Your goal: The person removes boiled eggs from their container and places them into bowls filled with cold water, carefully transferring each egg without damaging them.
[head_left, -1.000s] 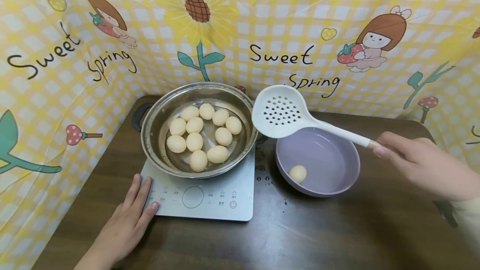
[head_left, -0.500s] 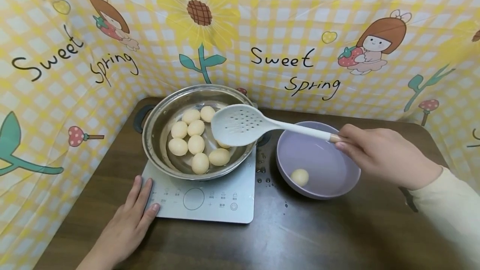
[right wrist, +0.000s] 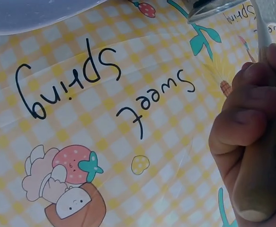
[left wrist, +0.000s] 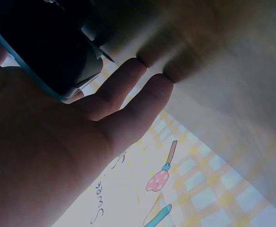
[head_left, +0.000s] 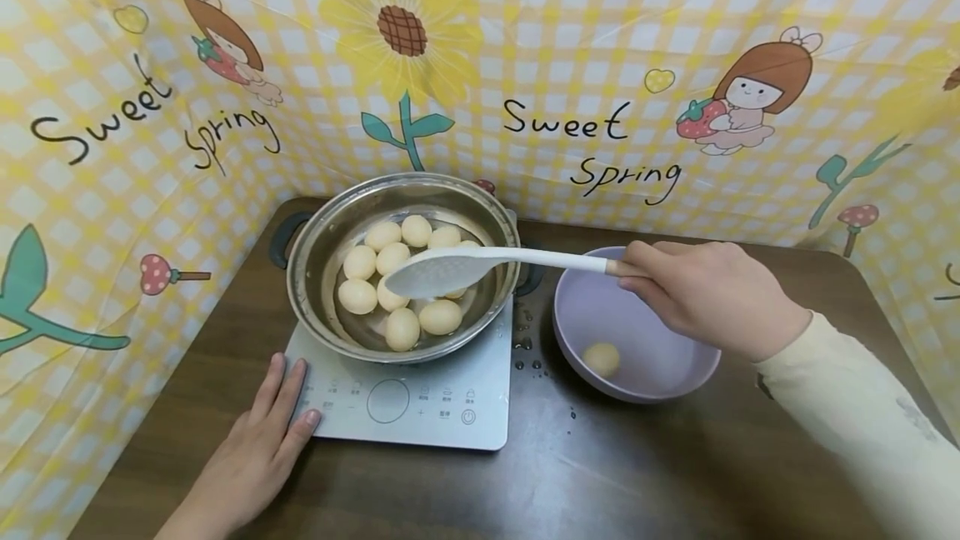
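My right hand point(head_left: 705, 294) grips the wooden-ended handle point(right wrist: 263, 184) of a white skimmer point(head_left: 431, 275). Its tilted, perforated head hangs over the steel pot point(head_left: 330, 336), hiding some of the pale eggs point(head_left: 402, 329) inside; I cannot tell whether it touches any. Beside the white induction cooktop point(head_left: 480, 373) under the pot, my left hand point(head_left: 251, 448) touches the left edge with fingers stretched out. In the left wrist view, two straight fingers point(left wrist: 138, 104) show past a dark, shadowed shape. A single egg point(head_left: 602, 359) lies in the purple bowl point(head_left: 660, 332), below the right forearm's side.
Water drops point(head_left: 525, 344) dot the brown table point(head_left: 585, 482) between cooktop and bowl. Dark pot handles point(head_left: 285, 240) stick out at both sides. A yellow checked cloth point(head_left: 555, 40) with printed figures hangs behind and at the sides.
My right hand has moved left, carrying the skimmer from above the bowl to over the pot, where its head is lower and tilted. The left hand stays in place.
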